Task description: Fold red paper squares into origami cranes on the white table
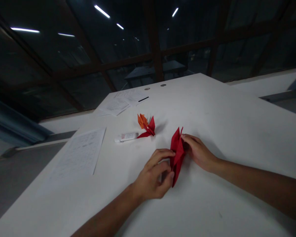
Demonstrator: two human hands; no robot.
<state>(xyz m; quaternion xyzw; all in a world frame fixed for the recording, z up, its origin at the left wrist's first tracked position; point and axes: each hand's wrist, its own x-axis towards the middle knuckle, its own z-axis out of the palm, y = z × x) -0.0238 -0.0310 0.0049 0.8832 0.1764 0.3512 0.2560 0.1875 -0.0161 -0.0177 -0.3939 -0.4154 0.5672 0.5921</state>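
Red paper [179, 154], grasped from two sides
Its left side is gripped by the left hand [153, 176], its upper right edge by the right hand [201, 154].

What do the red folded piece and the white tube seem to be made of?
Red folded piece: probably thin paper, matt, since it shows sharp creases and no shine. White tube: perhaps smooth plastic, from its even, printed surface; too small to be sure.
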